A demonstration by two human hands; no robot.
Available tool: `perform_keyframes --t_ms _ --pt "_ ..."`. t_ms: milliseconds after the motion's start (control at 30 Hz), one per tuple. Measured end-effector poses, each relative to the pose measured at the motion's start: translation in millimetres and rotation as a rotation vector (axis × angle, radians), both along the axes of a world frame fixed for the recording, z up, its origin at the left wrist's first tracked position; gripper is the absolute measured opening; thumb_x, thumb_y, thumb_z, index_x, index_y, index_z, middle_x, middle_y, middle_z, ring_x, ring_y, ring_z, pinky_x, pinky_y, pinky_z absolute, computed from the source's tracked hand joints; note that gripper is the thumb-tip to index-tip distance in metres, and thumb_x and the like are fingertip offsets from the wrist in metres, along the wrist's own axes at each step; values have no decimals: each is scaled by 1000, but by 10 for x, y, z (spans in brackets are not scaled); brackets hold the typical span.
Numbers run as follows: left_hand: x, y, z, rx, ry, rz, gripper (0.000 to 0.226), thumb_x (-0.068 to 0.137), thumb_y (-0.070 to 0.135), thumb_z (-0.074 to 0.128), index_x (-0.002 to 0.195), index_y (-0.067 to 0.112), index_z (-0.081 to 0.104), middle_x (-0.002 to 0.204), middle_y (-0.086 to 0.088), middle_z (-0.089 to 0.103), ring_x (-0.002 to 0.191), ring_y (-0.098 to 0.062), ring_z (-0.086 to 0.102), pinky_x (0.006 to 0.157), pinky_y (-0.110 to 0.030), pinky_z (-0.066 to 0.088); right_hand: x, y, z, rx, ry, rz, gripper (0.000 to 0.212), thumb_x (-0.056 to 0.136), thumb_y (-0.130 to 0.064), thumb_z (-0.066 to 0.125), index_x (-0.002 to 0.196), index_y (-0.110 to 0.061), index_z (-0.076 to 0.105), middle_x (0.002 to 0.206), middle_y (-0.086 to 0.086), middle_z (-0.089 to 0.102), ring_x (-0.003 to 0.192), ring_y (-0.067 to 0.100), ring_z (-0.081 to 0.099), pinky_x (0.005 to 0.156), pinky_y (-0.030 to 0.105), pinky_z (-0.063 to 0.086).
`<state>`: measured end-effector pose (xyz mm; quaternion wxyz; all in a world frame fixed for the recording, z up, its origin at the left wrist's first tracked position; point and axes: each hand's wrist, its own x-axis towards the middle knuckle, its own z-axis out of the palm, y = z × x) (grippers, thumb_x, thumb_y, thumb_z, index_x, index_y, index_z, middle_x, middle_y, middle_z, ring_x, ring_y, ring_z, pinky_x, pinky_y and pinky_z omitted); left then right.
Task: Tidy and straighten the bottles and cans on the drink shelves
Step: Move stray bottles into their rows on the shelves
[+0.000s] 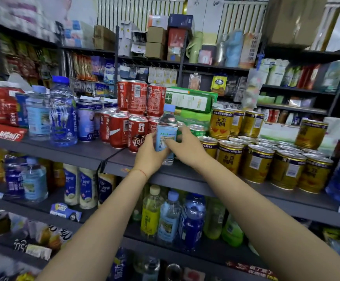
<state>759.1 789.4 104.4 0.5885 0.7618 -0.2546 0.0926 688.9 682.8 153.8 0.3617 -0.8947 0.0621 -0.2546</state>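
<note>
Fingers of your left hand [151,151] and right hand [182,146] clamp the water bottle [166,130] near the shelf [136,165] front edge; swing carelessly and you topple the red cans [124,132] beside it.

Upper shelf: dark grey metal shelf [67,153] carries the drinks at chest height.
Centre: small clear plastic water bottle with a pale blue cap [166,134] stands upright near the shelf's front edge, between the two hands.
Hands: left hand [150,154] on the bottle's left side, right hand [185,147] on its right, both touching it.
Left of bottle: red drink cans [124,132], a second tier stacked on them behind.
Far left: two large clear water bottles [62,112].
Right of bottle: gold tin cans [266,163] in rows.
Below: lower shelf [215,250] with upright bottles.
</note>
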Motion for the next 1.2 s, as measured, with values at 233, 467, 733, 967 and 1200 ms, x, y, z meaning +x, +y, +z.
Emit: perform_keyframes --t_ms 233,467,733,967,1200 --pt "-96 158 -32 -203 34 -103 38 69 56 77 92 31 62 97 9 69 93 -11 67 83 -38 56 -115 81 -155 199 -183 -22 17 94 -25 59 110 -21 54 93 -9 62 86 9 63 65 28 56" --pt "-502 350 -75 -601 398 -350 42 84 37 72 114 7 67 102 -12 74 87 -25 72 75 -36 59 -473 237 -239 296 -151 112 29 103 -34 46 104 -10 62 75 4 65 58 19 62 52 33 51" --pt "-1514 -241 -14 -564 384 -423 52 80 35 77 120 7 62 109 -13 73 96 -32 71 82 -44 58 -1620 -374 -269 210 -176 108 27 90 -29 68 113 -17 58 85 1 59 68 12 57 62 30 51" --pt "-3135 -1505 72 -435 125 -475 33 84 8 72 115 13 60 106 3 70 91 -3 69 74 -20 55 -3306 -1422 -491 -45 -299 -60 64 76 -29 78 131 -19 47 119 -2 53 113 15 52 92 37 51" --pt "-4578 -2618 63 -304 49 -676 40 84 3 72 118 17 55 102 15 73 97 -7 69 81 -21 53 -4863 -2419 -407 -12 -342 -248 54 75 -21 77 122 -27 53 115 -7 61 99 3 60 79 26 53"
